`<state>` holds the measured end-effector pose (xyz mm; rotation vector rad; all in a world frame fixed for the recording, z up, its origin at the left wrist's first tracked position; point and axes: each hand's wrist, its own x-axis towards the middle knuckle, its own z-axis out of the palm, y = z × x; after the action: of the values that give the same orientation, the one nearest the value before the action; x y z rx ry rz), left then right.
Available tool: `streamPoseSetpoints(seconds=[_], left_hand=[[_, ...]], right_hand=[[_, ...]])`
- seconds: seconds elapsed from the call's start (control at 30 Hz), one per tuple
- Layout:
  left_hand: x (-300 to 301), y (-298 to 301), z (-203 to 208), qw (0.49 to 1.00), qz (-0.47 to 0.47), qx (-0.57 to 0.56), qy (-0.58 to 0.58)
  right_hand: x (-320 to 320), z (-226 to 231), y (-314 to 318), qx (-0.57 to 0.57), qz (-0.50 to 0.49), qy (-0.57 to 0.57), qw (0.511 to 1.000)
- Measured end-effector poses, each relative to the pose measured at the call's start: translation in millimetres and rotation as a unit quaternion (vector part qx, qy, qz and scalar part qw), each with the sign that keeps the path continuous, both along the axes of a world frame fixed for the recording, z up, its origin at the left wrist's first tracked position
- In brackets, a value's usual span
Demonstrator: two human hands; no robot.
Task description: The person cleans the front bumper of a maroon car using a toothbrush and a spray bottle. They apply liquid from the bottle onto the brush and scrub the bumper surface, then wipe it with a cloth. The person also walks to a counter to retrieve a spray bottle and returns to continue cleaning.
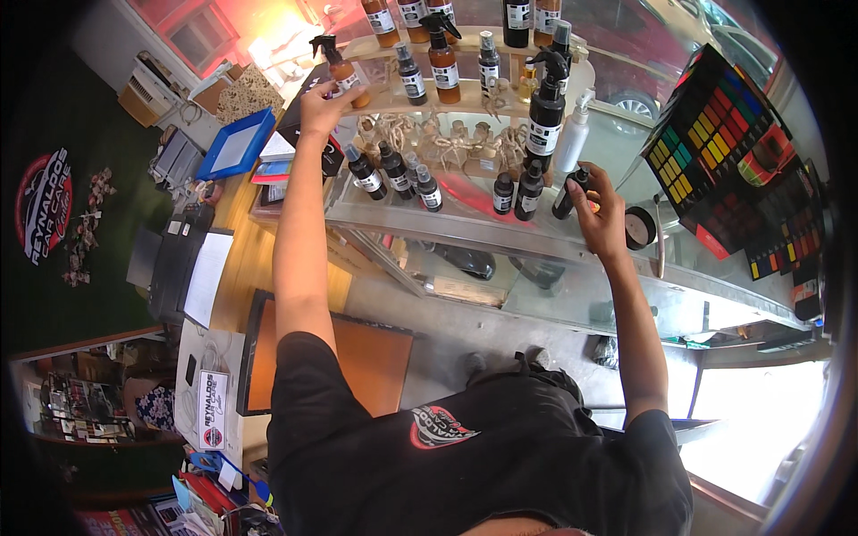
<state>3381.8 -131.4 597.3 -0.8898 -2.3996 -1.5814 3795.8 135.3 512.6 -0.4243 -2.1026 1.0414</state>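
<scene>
My left hand (320,103) reaches up to an amber spray bottle (342,70) with a black trigger at the left end of a tiered wooden display stand (393,98), fingers closing around its base. My right hand (601,210) holds a small black bottle (568,194) tilted just above the glass counter (465,228). Between the hands stand several small black bottles (398,174) with white labels and two more (518,192) near my right hand. A tall black trigger bottle (545,112) and a white pump bottle (576,129) stand behind them.
More amber and black bottles (442,62) fill the upper tiers. A colour swatch board (715,134) leans at the right, a round black tin (638,227) beside it. A blue tray (237,143), papers and a dark machine (174,263) lie at the left.
</scene>
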Motion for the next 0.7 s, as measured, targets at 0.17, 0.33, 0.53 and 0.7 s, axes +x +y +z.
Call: streamPoseSetpoints(seconds=[0.17, 0.33, 0.53, 0.7], left_hand=[[14, -26, 25, 0.993, -0.012, 0.113, -0.010], [87, -45, 82, 0.989, 0.038, 0.099, 0.098], [218, -132, 123, 0.943, -0.153, 0.244, 0.168], [375, 18, 46, 0.890, -0.416, 0.083, 0.166]], right_hand=[[7, 1, -1, -0.032, 0.049, 0.014, 0.998], [85, 10, -1, 0.032, -0.077, 0.065, 0.994], [186, 3, -14, -0.047, -0.179, 0.112, 0.976], [268, -14, -16, -0.195, -0.159, 0.137, 0.958]])
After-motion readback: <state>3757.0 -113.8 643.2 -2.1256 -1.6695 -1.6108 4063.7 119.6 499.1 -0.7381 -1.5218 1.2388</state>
